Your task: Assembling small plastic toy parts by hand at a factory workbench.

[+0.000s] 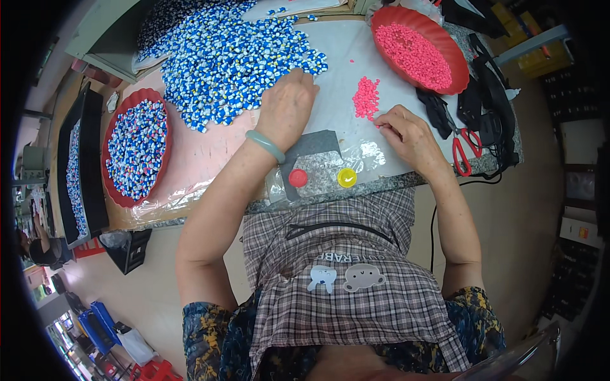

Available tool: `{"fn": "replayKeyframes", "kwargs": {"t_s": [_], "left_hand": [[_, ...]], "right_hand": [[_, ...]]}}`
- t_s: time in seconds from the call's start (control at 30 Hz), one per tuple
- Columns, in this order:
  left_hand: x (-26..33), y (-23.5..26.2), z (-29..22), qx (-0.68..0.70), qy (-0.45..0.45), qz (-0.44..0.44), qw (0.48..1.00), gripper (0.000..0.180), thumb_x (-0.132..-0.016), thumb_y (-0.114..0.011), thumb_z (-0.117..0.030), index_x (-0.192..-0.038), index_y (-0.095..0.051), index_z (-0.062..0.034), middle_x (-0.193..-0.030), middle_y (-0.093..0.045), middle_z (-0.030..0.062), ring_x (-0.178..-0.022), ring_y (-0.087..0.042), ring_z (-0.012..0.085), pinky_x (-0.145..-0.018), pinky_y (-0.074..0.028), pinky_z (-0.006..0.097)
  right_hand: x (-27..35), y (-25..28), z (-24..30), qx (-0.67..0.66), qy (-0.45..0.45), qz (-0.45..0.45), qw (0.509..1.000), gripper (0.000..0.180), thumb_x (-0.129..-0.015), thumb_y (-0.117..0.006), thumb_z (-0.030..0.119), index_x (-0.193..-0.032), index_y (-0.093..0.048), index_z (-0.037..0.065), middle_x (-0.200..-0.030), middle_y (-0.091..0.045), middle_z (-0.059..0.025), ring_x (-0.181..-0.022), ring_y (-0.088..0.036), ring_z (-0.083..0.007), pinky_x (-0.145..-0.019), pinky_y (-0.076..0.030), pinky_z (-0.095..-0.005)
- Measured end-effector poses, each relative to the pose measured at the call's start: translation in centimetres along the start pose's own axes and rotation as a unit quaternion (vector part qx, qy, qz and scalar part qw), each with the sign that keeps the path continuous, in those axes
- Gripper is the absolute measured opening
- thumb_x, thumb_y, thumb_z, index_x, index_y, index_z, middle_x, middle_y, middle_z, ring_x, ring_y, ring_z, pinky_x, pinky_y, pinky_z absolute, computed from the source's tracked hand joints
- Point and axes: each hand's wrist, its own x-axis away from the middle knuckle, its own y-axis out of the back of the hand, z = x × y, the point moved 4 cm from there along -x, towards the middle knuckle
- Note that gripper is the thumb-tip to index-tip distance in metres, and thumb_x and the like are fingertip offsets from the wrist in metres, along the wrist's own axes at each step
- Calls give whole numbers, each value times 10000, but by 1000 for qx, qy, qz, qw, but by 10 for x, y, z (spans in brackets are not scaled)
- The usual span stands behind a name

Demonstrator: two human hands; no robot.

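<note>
A wide heap of small blue-and-white pieces [229,63], some with yellow parts, covers the table's far left. My left hand [289,105], with a pale green bangle [265,146] on its wrist, is at the heap's near right edge. Its fingers are bent down and closed; their tips, and anything between them, are hidden. My right hand [406,136] is closed in a pinch beside a small pile of pink pieces [366,98]. At its fingertips is a tiny pink piece [377,125]. A red round cap [297,178] and a yellow round cap [347,178] lie near the front edge.
A red scalloped bowl [164,164] of blue-and-white pieces stands at the left, near a black tray [95,159]. Another red bowl [459,79] holds pink pieces at the far right. Red-handled scissors [462,152] and black cords lie at the right edge.
</note>
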Motion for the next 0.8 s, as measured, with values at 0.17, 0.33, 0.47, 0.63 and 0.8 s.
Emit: {"fn": "replayKeyframes", "kwargs": {"t_s": [0.17,0.33,0.47,0.63,0.8], "left_hand": [[9,23,4,232,108,-29,966,175,-942,-616,-156,-887,-653,6,-844,-681,171,-723,-667,294,-668,-523,388],[34,36,-9,445,233,38,864,188,-947,-619,-155,-952,-685,21,-835,-712,149,-723,-666,172,-670,-504,299],[52,42,-33,518,234,91,818,156,-935,-615,-111,-992,-699,7,-860,-717,117,-771,-669,128,-681,-495,254],[58,49,-61,479,136,49,866,125,-909,-645,-94,-973,-689,3,-872,-708,96,-704,-641,157,-648,-497,280],[57,55,-79,447,130,70,882,98,-899,-670,-78,-973,-678,-16,-777,-648,50,-631,-543,90,-555,-425,239]], "right_hand": [[0,-3,2,18,-3,-3,1000,109,-837,-674,-8,-941,-640,-6,-854,-615,-110,-705,-641,-259,-655,-518,-348],[0,-6,4,67,14,-5,998,105,-813,-681,-26,-892,-615,-8,-828,-604,-97,-689,-645,-230,-640,-530,-322],[3,-2,7,-53,-20,-8,998,95,-832,-652,-42,-901,-599,-3,-860,-622,-71,-716,-644,-163,-653,-540,-289],[19,-10,20,-375,-141,37,916,73,-892,-624,-42,-938,-581,-5,-926,-638,-58,-771,-623,-103,-676,-541,-262],[21,-4,51,-475,-150,48,866,114,-912,-627,-41,-1002,-564,-11,-945,-643,-76,-781,-630,-93,-676,-536,-227]]}}
